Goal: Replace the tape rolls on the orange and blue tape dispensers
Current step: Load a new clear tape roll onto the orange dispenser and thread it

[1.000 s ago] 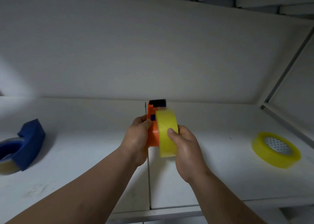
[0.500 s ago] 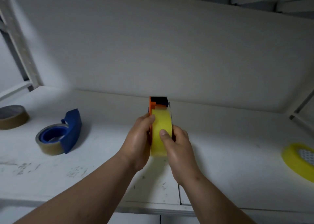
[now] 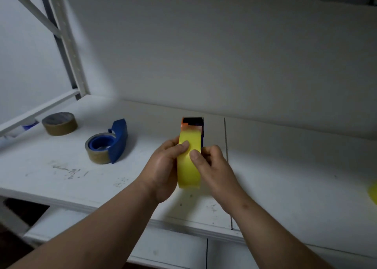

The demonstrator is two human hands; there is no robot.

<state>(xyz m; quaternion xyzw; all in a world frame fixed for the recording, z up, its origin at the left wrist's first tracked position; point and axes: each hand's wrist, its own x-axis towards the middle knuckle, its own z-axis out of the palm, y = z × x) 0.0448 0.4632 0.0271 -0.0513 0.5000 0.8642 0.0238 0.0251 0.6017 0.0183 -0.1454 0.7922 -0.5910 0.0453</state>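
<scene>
Both hands hold the orange tape dispenser [image 3: 186, 126] above the white shelf, edge-on to me, with a yellow tape roll [image 3: 188, 172] on it. My left hand [image 3: 163, 166] grips it from the left, thumb on the yellow tape. From the right, my right hand [image 3: 212, 166] grips it with its thumb pressed on the tape face. Most of the dispenser body is hidden behind the roll. The blue tape dispenser [image 3: 117, 140] lies on the shelf to the left, holding a brownish clear roll [image 3: 98, 153].
A brown tape roll [image 3: 60, 123] sits at the far left of the white shelf [image 3: 285, 177]. A yellow roll [image 3: 373, 191] is cut off at the right edge. A metal rack upright [image 3: 65, 44] rises at left; the back wall is close behind.
The view has swung left, bringing the blue dispenser and brown roll further in. The yellow roll now sits squarely over the orange dispenser, and my left thumb has moved onto the tape.
</scene>
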